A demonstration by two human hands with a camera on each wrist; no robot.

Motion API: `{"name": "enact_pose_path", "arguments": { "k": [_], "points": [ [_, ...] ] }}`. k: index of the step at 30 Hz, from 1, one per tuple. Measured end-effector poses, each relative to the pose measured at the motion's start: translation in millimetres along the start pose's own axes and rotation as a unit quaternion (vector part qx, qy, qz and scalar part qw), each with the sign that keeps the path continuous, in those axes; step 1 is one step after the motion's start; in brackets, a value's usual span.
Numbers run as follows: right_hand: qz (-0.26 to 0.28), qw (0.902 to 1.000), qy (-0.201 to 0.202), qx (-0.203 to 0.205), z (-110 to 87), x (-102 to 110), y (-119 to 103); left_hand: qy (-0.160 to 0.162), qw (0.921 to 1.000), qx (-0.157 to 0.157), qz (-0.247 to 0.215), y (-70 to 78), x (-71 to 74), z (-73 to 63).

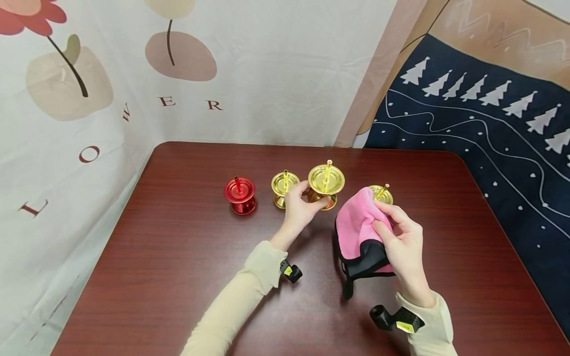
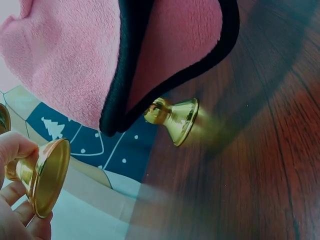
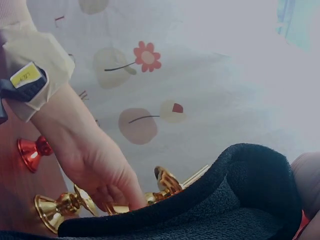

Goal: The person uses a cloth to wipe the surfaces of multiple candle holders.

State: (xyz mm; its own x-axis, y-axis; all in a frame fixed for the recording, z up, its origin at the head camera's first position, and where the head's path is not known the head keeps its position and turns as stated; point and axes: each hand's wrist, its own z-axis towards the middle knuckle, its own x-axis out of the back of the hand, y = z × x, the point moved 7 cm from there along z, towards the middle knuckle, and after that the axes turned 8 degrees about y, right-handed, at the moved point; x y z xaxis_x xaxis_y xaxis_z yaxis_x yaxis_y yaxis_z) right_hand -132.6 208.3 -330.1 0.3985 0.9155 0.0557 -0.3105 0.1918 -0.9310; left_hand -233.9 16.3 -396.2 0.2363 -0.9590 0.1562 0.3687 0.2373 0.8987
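My left hand (image 1: 300,207) grips a gold candlestick (image 1: 326,179) low down, with thumb and fingers around its base; the candlestick looks raised off the table. A pink cloth with black trim (image 1: 358,225) hangs from my right hand (image 1: 403,242), which pinches its upper edge. Just left of the held piece stands a smaller gold candlestick (image 1: 285,184), partly behind my left fingers. Another gold candlestick (image 1: 381,194) is mostly covered by the cloth in the head view; its flared base (image 2: 182,121) shows below the cloth in the left wrist view.
A red candlestick (image 1: 240,195) stands upright at the left of the row, on the dark reddish-brown table (image 1: 178,257). Behind the table hang a white printed curtain (image 1: 276,64) and a navy cloth with white trees (image 1: 472,128).
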Motion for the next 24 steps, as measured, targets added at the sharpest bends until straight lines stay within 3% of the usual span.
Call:
{"name": "enact_pose_path", "arguments": {
  "k": [15, 24],
  "points": [
    [-0.014, 0.9993, 0.000, -0.036, -7.4, 7, 2, 0.009, 0.9990, 0.006, 0.044, -19.1, -25.3, 1.0],
    [-0.003, 0.9988, -0.006, -0.048, -9.3, 7, 3, -0.007, 0.9976, 0.037, 0.059, -30.3, -38.1, -0.4]
  ]
}}
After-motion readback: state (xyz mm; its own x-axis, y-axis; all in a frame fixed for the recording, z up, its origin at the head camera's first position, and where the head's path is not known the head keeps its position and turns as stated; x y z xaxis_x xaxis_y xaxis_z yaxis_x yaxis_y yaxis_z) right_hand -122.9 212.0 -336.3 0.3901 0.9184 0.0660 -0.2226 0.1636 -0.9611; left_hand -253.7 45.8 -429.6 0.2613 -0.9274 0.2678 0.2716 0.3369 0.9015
